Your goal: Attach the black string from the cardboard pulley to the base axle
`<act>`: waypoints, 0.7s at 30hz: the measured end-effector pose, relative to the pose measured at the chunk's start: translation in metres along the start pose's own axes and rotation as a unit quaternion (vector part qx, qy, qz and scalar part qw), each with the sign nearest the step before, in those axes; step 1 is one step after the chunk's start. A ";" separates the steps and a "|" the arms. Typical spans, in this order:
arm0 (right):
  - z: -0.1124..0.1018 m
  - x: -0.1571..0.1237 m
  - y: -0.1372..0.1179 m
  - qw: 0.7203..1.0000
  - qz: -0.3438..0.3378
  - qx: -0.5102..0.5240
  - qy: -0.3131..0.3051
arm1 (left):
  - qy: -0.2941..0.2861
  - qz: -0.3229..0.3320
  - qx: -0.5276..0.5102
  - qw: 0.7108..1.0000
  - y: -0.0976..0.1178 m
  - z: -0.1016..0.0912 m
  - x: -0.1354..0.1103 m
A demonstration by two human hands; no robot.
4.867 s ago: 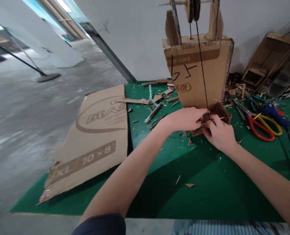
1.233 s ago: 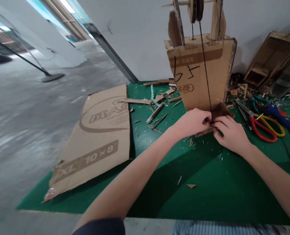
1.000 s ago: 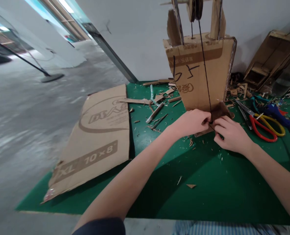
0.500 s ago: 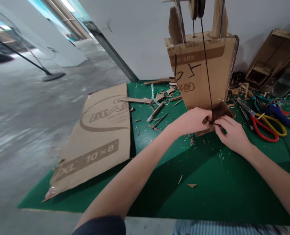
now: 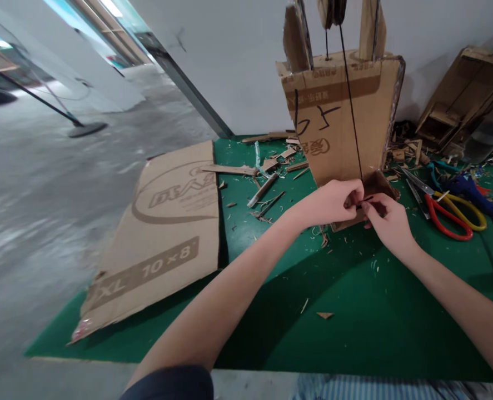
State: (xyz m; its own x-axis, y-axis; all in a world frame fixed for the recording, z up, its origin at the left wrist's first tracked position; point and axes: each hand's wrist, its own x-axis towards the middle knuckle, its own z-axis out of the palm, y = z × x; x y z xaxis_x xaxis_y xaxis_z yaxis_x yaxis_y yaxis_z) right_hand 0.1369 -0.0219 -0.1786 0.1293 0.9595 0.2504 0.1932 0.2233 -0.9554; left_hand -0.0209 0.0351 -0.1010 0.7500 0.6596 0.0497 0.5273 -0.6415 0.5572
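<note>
A black string [image 5: 352, 105] runs down from a cardboard pulley [image 5: 332, 12] in front of an upright cardboard box [image 5: 333, 119] marked with handwriting. At its lower end my left hand [image 5: 337, 201] is closed, thumb and finger pinching the string. Close beside it, my right hand [image 5: 390, 219] pinches a short dark end of the string. Both hands are at the small open cardboard tray [image 5: 382, 188] by the foot of the box, partly covering it. The exact shape of the string between the fingertips is hidden.
A large flat cardboard sheet [image 5: 167, 222] lies on the green table [image 5: 296, 333] at left. Scissors with red and yellow handles [image 5: 450, 214] lie right of my hands. Cardboard scraps [image 5: 271, 161] and a cutter-like tool [image 5: 263, 190] are behind. Another cardboard structure [image 5: 458, 100] leans at right.
My right hand has turned and shifted slightly, its fingertips now pinching a dark string end just right of my left hand. My left hand stays nearly in place.
</note>
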 end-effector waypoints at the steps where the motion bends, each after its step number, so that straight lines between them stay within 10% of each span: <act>1: 0.001 0.001 0.001 1.000 -0.002 -0.007 0.007 | 0.001 0.001 -0.014 1.000 0.000 0.000 0.000; 21: -0.001 0.003 0.004 0.973 -0.146 -0.175 -0.020 | 0.024 -0.013 -0.066 0.997 -0.005 -0.001 -0.002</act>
State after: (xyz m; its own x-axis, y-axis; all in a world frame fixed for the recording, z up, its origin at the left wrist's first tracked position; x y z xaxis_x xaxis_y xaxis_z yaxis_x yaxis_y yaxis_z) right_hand 0.1388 -0.0187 -0.1812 -0.0165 0.8715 0.4901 0.5369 0.4212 -0.7310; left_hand -0.0256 0.0369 -0.1030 0.7146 0.6959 0.0715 0.4870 -0.5682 0.6633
